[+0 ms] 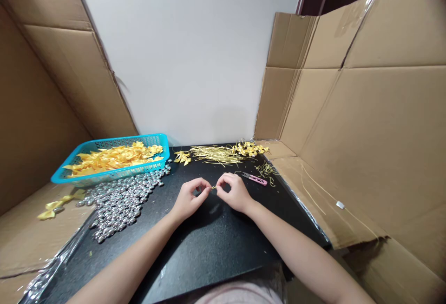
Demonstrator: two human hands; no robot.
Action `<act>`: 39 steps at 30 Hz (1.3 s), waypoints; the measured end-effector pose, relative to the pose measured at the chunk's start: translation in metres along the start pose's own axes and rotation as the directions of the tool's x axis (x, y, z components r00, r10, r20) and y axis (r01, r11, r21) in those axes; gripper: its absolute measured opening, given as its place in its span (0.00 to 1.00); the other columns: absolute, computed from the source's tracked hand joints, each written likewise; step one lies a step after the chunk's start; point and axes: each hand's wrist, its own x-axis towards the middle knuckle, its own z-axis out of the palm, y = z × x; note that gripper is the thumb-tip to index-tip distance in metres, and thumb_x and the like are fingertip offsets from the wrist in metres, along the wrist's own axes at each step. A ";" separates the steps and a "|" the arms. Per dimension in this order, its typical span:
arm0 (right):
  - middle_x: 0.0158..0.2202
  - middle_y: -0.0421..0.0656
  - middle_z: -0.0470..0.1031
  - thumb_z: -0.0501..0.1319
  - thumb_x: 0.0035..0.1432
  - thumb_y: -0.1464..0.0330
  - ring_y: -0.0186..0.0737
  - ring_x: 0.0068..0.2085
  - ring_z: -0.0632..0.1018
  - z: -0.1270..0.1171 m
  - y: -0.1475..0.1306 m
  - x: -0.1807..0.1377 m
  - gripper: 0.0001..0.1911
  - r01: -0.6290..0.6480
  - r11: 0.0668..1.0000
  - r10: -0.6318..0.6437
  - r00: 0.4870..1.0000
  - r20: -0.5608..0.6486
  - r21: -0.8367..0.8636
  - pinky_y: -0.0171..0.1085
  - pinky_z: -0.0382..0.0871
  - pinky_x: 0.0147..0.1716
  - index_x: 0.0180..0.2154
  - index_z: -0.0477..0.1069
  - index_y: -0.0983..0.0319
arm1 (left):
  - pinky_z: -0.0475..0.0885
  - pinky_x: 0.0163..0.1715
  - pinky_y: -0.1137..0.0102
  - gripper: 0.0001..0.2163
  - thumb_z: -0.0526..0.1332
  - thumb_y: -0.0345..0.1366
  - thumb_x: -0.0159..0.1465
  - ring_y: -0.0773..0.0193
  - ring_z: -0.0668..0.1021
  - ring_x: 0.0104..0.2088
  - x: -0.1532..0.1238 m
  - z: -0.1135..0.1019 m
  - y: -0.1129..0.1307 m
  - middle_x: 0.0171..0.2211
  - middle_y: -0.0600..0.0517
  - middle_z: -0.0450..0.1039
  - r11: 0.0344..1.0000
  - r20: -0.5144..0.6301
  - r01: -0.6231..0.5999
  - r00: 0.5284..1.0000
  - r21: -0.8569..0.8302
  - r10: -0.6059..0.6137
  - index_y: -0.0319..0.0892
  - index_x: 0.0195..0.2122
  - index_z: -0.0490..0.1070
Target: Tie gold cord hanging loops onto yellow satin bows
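Note:
Over the black tabletop (209,243), my left hand (191,198) and my right hand (235,192) face each other, fingertips close together. Thumb and forefinger of each are pinched on a short thin gold cord (213,187), which looks looped or twisted in the gap between them. Most of its length is hidden by the fingers. Just beyond my right hand lies a pair of pink-handled thread snips (255,178). Behind both hands is a pile of straight gold cords (218,154).
A turquoise basket (57,174) of yellow ribbon bows (114,159) stands at the left. Silvery rounded pieces (121,201) spread before it. Finished-looking gold bows (249,148) and cord scraps (266,170) lie at back right. Cardboard walls (376,122) flank the table.

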 end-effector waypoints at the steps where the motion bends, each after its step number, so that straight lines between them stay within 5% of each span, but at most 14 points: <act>1: 0.26 0.38 0.73 0.59 0.52 0.74 0.37 0.31 0.73 0.000 0.000 0.000 0.07 0.001 1.000 -0.001 1.000 0.002 -0.005 0.37 0.62 0.36 0.24 0.67 0.60 | 0.67 0.30 0.70 0.07 0.57 0.37 0.59 0.64 0.72 0.26 0.000 0.000 0.000 0.24 0.52 0.73 1.000 0.001 0.000 1.000 0.000 0.000 0.41 0.29 0.73; 6: 0.27 0.38 0.73 0.59 0.53 0.75 0.37 0.32 0.73 0.000 0.000 -0.001 0.07 0.015 0.999 -0.015 1.000 0.013 -0.051 0.37 0.62 0.37 0.24 0.66 0.60 | 0.68 0.32 0.70 0.08 0.61 0.38 0.57 0.62 0.74 0.29 -0.001 0.001 0.001 0.29 0.51 0.76 1.000 0.059 -0.003 0.998 -0.017 0.004 0.42 0.35 0.75; 22: 0.29 0.41 0.75 0.58 0.55 0.72 0.38 0.35 0.70 -0.001 0.004 -0.003 0.05 0.281 0.910 -0.238 0.956 0.171 -0.303 0.41 0.54 0.43 0.27 0.68 0.61 | 0.66 0.30 0.72 0.15 0.56 0.43 0.62 0.64 0.73 0.27 0.000 0.005 -0.003 0.23 0.54 0.73 0.989 0.230 0.104 0.970 -0.107 -0.078 0.39 0.24 0.73; 39: 0.30 0.40 0.74 0.59 0.56 0.72 0.38 0.35 0.70 -0.001 0.005 -0.002 0.04 0.287 0.873 -0.222 0.954 0.202 -0.395 0.39 0.53 0.42 0.28 0.68 0.62 | 0.66 0.29 0.72 0.09 0.58 0.38 0.56 0.63 0.73 0.26 0.000 0.007 -0.006 0.22 0.53 0.75 0.982 0.195 0.172 0.969 -0.080 -0.153 0.39 0.23 0.73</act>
